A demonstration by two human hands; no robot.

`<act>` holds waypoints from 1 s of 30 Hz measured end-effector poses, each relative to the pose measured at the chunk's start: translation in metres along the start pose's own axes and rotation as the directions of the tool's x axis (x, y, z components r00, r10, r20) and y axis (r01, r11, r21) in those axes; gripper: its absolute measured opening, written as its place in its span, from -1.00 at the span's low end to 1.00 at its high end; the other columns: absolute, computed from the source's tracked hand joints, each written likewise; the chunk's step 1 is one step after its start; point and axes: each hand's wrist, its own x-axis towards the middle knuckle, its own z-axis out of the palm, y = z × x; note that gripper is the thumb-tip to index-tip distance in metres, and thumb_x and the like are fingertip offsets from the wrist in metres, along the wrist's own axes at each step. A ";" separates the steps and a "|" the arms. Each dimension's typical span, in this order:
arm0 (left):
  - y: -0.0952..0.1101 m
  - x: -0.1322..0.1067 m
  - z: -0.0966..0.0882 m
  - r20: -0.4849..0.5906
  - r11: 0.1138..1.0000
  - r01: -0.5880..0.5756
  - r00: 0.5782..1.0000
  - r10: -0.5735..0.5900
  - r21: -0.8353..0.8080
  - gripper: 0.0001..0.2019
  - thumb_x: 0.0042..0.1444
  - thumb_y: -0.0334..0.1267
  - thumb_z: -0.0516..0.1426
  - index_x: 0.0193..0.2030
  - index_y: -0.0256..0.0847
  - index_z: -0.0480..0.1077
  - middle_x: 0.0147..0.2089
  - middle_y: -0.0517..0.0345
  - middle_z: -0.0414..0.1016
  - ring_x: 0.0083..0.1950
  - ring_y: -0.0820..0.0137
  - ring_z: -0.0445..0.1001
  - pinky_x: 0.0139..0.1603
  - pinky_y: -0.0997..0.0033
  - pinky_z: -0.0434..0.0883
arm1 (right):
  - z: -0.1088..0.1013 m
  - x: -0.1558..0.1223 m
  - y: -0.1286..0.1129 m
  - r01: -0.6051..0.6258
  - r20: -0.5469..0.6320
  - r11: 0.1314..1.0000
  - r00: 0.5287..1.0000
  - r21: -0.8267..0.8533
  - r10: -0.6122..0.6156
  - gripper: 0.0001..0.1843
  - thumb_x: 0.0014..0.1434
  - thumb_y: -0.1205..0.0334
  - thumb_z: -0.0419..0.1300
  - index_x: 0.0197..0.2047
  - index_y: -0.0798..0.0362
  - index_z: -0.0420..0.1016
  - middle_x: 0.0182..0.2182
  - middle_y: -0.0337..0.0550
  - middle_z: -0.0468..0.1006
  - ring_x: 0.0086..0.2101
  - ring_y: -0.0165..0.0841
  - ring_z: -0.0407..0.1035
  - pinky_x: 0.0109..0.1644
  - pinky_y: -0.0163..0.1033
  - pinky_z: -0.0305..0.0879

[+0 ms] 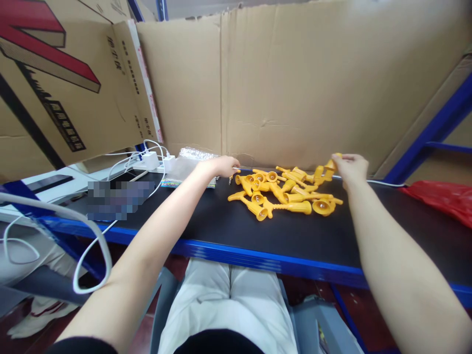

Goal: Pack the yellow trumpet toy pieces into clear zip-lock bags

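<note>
A heap of several yellow plastic trumpet-shaped parts (pixel 283 192) lies on the black tabletop (pixel 228 226). My right hand (pixel 351 167) is at the heap's far right, its fingers pinched on one yellow part (pixel 331 164) lifted off the pile. My left hand (pixel 221 165) reaches to the heap's left edge with its fingers curled; a small thin piece (pixel 236 169) shows at the fingertips, too small to name. A clear plastic bag (pixel 191 157) lies just left of that hand.
Cardboard sheets (pixel 295 83) wall off the back and a printed cardboard box (pixel 62 83) stands at the left. White chargers and cables (pixel 155 160) and a phone (pixel 129 177) lie at the left. A red bag (pixel 442 196) sits at the right. The table's blue front edge (pixel 258 255) runs above my lap.
</note>
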 end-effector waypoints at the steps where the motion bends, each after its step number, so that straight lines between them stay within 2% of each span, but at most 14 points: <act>1: 0.002 -0.004 0.002 -0.026 1.000 0.004 1.000 -0.005 -0.004 -0.60 0.14 -0.22 -0.03 0.12 -0.16 0.32 0.13 0.06 0.38 0.07 0.30 0.38 0.00 0.42 0.31 | -0.002 0.002 0.011 -0.063 -0.053 0.998 0.997 -0.018 0.062 -0.65 -0.03 0.23 0.26 -0.17 0.27 0.45 -0.28 0.06 0.51 -0.44 -0.47 0.32 -0.30 -0.36 0.28; 3: 0.005 -0.010 0.007 -0.096 1.000 0.025 0.995 -0.024 0.004 -0.62 0.15 -0.26 -0.04 0.10 -0.18 0.33 0.09 0.03 0.42 0.06 0.28 0.40 -0.01 0.39 0.31 | -0.007 0.005 0.033 -0.147 -0.151 0.984 0.980 -0.097 0.131 -0.65 -0.05 0.21 0.28 -0.18 0.23 0.47 -0.27 0.05 0.53 -0.40 -0.42 0.37 -0.25 -0.33 0.30; 5: 0.007 -0.012 0.016 -0.204 0.998 0.058 0.978 -0.049 0.036 -0.64 0.15 -0.31 -0.05 0.07 -0.21 0.35 0.04 -0.02 0.45 0.02 0.25 0.43 -0.02 0.33 0.33 | -0.011 0.006 0.054 -0.204 -0.195 0.957 0.967 -0.207 0.164 -0.66 -0.08 0.20 0.29 -0.21 0.19 0.48 -0.26 0.03 0.54 -0.32 -0.35 0.41 -0.15 -0.29 0.31; 8: 0.009 -0.010 0.033 -0.391 0.995 0.089 0.918 -0.061 0.053 -0.64 0.16 -0.36 -0.06 0.08 -0.22 0.33 -0.01 -0.03 0.48 0.00 0.24 0.44 0.04 0.25 0.29 | -0.015 0.004 0.075 -0.247 -0.139 0.914 0.967 -0.320 0.213 -0.70 -0.13 0.24 0.32 -0.27 0.14 0.48 -0.24 0.01 0.54 -0.22 -0.29 0.43 -0.03 -0.27 0.29; 10: 0.007 -0.005 0.044 -0.489 0.998 0.064 0.870 -0.053 0.006 -0.64 0.17 -0.36 -0.05 0.10 -0.21 0.30 -0.04 0.02 0.50 -0.01 0.29 0.45 0.11 0.23 0.24 | -0.016 0.003 0.079 -0.237 -0.109 0.903 0.971 -0.359 0.212 -0.69 -0.16 0.31 0.31 -0.25 0.13 0.46 -0.22 0.00 0.54 -0.18 -0.28 0.42 -0.01 -0.27 0.28; 12: 0.004 0.001 0.054 -0.554 0.997 0.039 0.830 -0.069 -0.066 -0.64 0.16 -0.35 -0.03 0.09 -0.21 0.30 -0.07 0.04 0.51 -0.03 0.30 0.46 0.10 0.25 0.26 | -0.016 0.002 0.078 -0.213 -0.090 0.890 0.977 -0.403 0.193 -0.66 -0.18 0.35 0.30 -0.24 0.13 0.45 -0.20 0.01 0.53 -0.15 -0.25 0.42 0.01 -0.26 0.27; 16: -0.004 0.010 0.069 -0.586 0.988 0.036 0.801 -0.120 -0.153 -0.65 0.13 -0.37 -0.03 0.06 -0.19 0.34 -0.12 0.07 0.54 -0.08 0.29 0.48 0.01 0.30 0.32 | -0.016 0.002 0.074 -0.180 -0.051 0.852 0.983 -0.491 0.179 -0.72 -0.16 0.33 0.26 -0.28 0.13 0.45 -0.19 0.04 0.52 -0.13 -0.21 0.40 0.01 -0.23 0.26; 19: -0.009 0.014 0.076 -0.576 0.979 0.063 0.801 -0.165 -0.193 -0.66 0.11 -0.39 -0.02 0.01 -0.18 0.38 -0.17 0.09 0.55 -0.11 0.30 0.49 -0.01 0.32 0.33 | -0.016 0.002 0.073 -0.180 -0.001 0.818 0.977 -0.547 0.215 -0.78 -0.10 0.31 0.20 -0.29 0.10 0.49 -0.16 0.01 0.52 -0.09 -0.19 0.39 0.03 -0.21 0.24; 23: -0.010 0.015 0.078 -0.550 0.968 0.099 0.808 -0.214 -0.231 -0.67 0.09 -0.41 -0.01 -0.02 -0.17 0.40 -0.23 0.11 0.56 -0.13 0.31 0.49 0.00 0.32 0.32 | -0.015 0.001 0.073 -0.159 0.040 0.777 0.972 -0.610 0.231 -0.73 -0.01 0.19 0.15 -0.21 0.00 0.52 -0.06 -0.06 0.48 0.00 -0.12 0.31 0.05 -0.10 0.20; 26: -0.008 0.014 0.078 -0.538 0.962 0.108 0.810 -0.232 -0.252 -0.68 0.08 -0.41 -0.01 -0.04 -0.17 0.41 -0.23 0.10 0.56 -0.13 0.31 0.49 0.00 0.31 0.31 | -0.014 0.001 0.073 -0.082 0.136 0.749 0.965 -0.657 0.225 -0.69 0.01 0.08 0.13 -0.16 -0.08 0.53 -0.01 -0.13 0.46 0.02 -0.10 0.28 0.10 -0.01 0.14; 30: -0.006 0.013 0.077 -0.524 0.953 0.127 0.812 -0.259 -0.274 -0.68 0.09 -0.40 0.00 -0.04 -0.18 0.41 -0.22 0.06 0.56 -0.11 0.29 0.49 0.01 0.28 0.30 | -0.013 0.001 0.073 0.058 0.290 0.650 0.922 -0.758 0.257 -0.58 0.05 0.05 0.08 0.00 -0.16 0.46 0.11 -0.16 0.35 0.09 -0.05 0.21 0.15 0.10 0.03</act>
